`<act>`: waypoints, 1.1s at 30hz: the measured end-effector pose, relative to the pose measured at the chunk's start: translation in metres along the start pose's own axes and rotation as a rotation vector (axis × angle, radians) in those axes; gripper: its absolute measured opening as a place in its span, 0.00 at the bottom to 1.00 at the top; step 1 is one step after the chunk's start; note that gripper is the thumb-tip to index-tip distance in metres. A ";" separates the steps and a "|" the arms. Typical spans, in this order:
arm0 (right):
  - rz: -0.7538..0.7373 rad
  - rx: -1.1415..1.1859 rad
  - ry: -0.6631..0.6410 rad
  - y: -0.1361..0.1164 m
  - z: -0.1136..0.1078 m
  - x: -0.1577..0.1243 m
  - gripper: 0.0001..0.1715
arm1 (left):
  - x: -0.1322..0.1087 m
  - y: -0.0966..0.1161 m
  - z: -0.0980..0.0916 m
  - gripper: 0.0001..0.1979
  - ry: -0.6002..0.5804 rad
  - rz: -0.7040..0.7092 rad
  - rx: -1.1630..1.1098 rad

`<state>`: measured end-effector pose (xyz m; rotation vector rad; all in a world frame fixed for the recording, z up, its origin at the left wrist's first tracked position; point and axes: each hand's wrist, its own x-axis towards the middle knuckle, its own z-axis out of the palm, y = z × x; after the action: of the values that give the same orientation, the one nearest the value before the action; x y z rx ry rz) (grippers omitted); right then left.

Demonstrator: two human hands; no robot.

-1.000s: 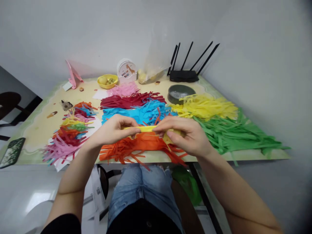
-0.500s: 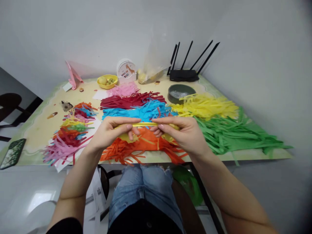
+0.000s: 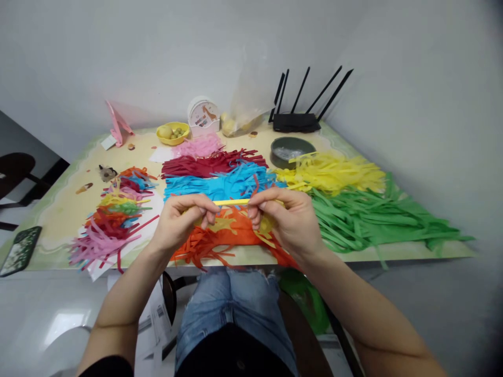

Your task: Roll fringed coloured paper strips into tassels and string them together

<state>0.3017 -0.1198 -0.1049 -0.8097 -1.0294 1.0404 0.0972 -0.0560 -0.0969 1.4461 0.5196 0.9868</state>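
My left hand (image 3: 184, 220) and my right hand (image 3: 286, 220) both pinch a yellow paper strip (image 3: 233, 202), stretched level between them above the table's near edge. More yellow paper hangs under my fingers. Directly beneath lies a pile of orange paper strips (image 3: 228, 238). Behind it are piles of blue strips (image 3: 223, 183) and dark red strips (image 3: 208, 162).
Yellow strips (image 3: 334, 173) and green strips (image 3: 373, 214) cover the right of the table (image 3: 63, 209). A mixed-colour pile (image 3: 113, 214) lies at left, a phone (image 3: 19, 248) at the far left edge. A grey bowl (image 3: 293, 149), router (image 3: 296, 120), yellow bowl (image 3: 173, 132) and round tub (image 3: 203, 116) stand at the back.
My hands have drawn slightly closer together and turned the yellow strip, which now shows edge-on as a thin line. My fingers curl more tightly around it.
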 end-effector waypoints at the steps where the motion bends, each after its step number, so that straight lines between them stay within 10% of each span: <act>1: -0.004 -0.010 0.005 0.000 0.001 0.000 0.05 | -0.001 0.000 0.002 0.06 0.023 0.000 -0.012; 6: -0.133 -0.163 -0.052 -0.004 -0.001 -0.002 0.10 | -0.005 0.000 0.005 0.06 0.035 0.008 -0.005; 13: -0.479 -0.563 -0.222 -0.023 -0.015 -0.001 0.17 | 0.002 0.037 -0.018 0.10 -0.430 -0.016 0.357; 24: -0.667 -0.736 -0.355 -0.031 -0.014 -0.001 0.17 | 0.019 0.043 0.012 0.13 -0.515 0.007 0.707; 29: -0.712 -0.818 -0.425 -0.020 -0.026 -0.004 0.16 | 0.012 0.032 0.003 0.13 -0.433 0.276 1.065; 33: -0.417 -0.849 -0.486 -0.021 -0.030 0.006 0.17 | 0.015 0.014 -0.012 0.14 -0.325 0.701 1.503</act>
<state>0.3371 -0.1222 -0.0943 -0.9609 -2.0247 0.4089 0.0925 -0.0393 -0.0805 3.2304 0.5132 0.7907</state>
